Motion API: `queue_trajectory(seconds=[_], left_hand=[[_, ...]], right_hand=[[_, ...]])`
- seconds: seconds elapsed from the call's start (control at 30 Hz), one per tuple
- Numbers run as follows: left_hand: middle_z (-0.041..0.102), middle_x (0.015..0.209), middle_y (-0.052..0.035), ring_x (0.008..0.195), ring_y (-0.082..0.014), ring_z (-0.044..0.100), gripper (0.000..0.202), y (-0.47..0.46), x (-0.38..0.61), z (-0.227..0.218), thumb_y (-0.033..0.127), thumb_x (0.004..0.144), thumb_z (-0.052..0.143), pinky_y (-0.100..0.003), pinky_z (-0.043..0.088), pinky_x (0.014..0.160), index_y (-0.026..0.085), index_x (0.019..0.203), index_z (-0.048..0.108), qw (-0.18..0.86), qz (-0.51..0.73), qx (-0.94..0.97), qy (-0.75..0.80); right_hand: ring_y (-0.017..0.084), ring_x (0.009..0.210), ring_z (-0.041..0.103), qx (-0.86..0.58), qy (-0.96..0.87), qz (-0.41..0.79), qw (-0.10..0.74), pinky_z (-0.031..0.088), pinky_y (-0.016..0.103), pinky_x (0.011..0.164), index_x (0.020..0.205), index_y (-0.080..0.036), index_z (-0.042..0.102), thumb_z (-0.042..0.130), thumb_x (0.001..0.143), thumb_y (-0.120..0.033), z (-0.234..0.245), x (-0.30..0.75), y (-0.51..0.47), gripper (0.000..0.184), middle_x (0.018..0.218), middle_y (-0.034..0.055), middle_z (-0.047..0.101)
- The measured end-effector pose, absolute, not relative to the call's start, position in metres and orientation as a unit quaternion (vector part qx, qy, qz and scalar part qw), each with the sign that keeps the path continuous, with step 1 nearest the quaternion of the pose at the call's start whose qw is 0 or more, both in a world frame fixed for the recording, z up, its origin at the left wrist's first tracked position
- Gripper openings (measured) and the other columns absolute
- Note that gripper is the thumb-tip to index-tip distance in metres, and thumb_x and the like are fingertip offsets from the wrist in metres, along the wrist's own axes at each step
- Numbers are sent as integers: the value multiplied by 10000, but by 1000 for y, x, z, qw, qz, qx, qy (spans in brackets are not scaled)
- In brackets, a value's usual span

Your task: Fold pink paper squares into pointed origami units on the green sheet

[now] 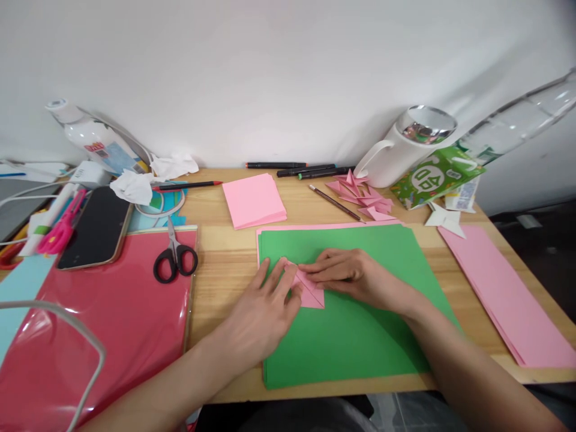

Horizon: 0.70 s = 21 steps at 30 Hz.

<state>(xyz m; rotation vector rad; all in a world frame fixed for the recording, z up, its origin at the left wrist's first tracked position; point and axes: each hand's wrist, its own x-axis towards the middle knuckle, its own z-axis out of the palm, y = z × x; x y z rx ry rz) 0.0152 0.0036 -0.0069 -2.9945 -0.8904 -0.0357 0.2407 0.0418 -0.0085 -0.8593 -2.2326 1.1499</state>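
A small folded sheet of pink paper lies on a stack of green paper, with a diagonal crease or edge showing on it. My left hand holds down its left side, thumb and index finger curved onto it and the other fingertips resting beside its upper left edge. From the right, my right hand grips the upper part, its fingers bent and close together. The fingers of both hands cover part of the fold. Beyond the stack lie square pink sheets and several folded pink pieces.
Scissors and a phone lie on a red folder at left. A pencil, pens and a white mug are along the wall. Pink strips lie at right, near a white paper star.
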Motion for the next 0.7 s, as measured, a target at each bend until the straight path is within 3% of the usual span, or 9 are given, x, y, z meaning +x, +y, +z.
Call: queue_trajectory(seconds=[0.43,0.7], left_hand=[[523,1297,-239,1230,-377,474,352,3,18,-9,205,835,509,-530,352,1006,71,1156,570,41,-18,-959,-279],[522,1300,-220,1256,-364,447,378,1,19,-9,187,822,501,-467,379,1016,66,1177,547,49,-7,-959,-279]], right_hand=[[174,862,608,-296,-835,396,242,536,319,729,1011,-209,720,575,886,-199,-10,241,42,192,1093,78,698],[191,900,609,-297,-887,306,176,530,337,762,904,-169,720,485,925,-176,2,234,34,236,1112,109,683]])
